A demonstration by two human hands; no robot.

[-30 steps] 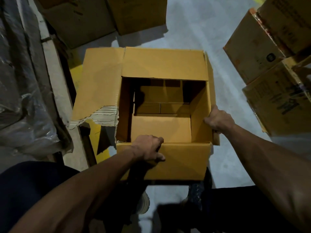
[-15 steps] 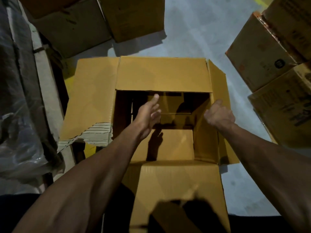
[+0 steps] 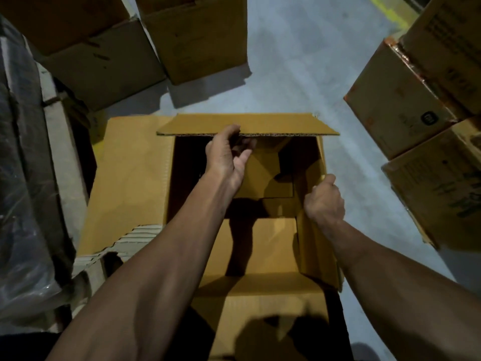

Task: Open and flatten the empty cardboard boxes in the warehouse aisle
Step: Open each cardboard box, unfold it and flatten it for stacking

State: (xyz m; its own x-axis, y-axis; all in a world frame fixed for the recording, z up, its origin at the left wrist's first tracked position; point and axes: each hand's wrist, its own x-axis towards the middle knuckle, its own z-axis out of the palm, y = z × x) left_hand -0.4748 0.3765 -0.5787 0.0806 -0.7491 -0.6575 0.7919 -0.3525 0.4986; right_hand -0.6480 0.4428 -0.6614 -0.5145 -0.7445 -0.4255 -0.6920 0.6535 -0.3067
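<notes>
The open cardboard box (image 3: pixel 260 246) sat on the aisle floor (image 3: pixel 299 74) right in front of the person, near flap splayed toward them. The right hand (image 3: pixel 324 201) gripped the right wall, fingers curled over its edge. Farther in, the left hand (image 3: pixel 226 152) pinched the far flap (image 3: pixel 247 125). Opening looked done; collapsing came next, probably needing the bottom flaps pushed out. The left flap's edge was torn, corrugation showing.

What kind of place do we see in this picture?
Most likely a warehouse or storeroom aisle. Printed cardboard cartons are stacked on both sides of a bare grey concrete floor, goods wrapped in plastic film stand at the left, and a yellow painted floor mark shows.
</notes>
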